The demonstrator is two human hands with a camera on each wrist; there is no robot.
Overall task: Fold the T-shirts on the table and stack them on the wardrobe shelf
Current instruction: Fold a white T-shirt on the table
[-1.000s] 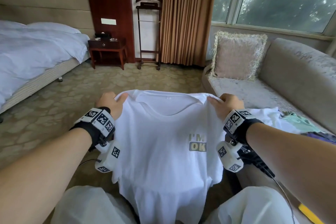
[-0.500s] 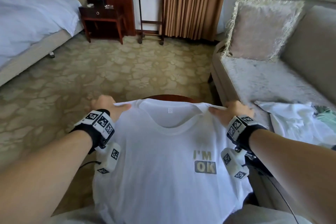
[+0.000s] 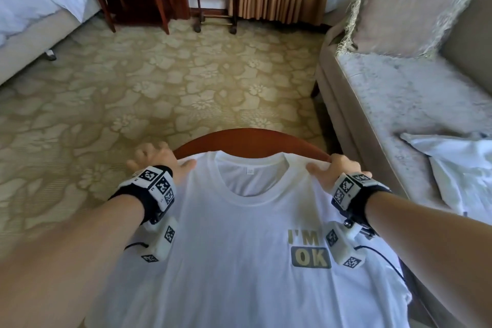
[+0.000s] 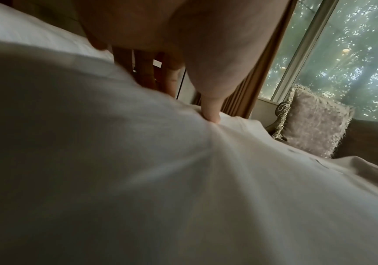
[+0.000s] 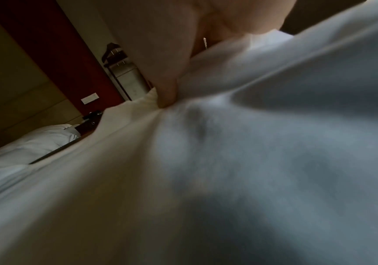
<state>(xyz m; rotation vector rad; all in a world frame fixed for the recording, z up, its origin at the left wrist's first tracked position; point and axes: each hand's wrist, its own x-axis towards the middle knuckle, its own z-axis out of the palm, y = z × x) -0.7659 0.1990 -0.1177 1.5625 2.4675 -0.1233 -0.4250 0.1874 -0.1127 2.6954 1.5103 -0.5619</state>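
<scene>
1. Both forearms bare, no sleeves in view.
2. Left hand [image 3: 157,161]: black wrist strap [image 3: 149,201] carrying a white block with black-and-white square code markers, lower left of centre in the head view.
3. White camera pod [image 3: 162,241] hangs under that strap, more markers on it, thin black cable trailing off.
4. Right hand [image 3: 336,172]: same black strap [image 3: 370,202], white marker block, silver screw, white pod [image 3: 343,247], black cable running lower right.
</scene>
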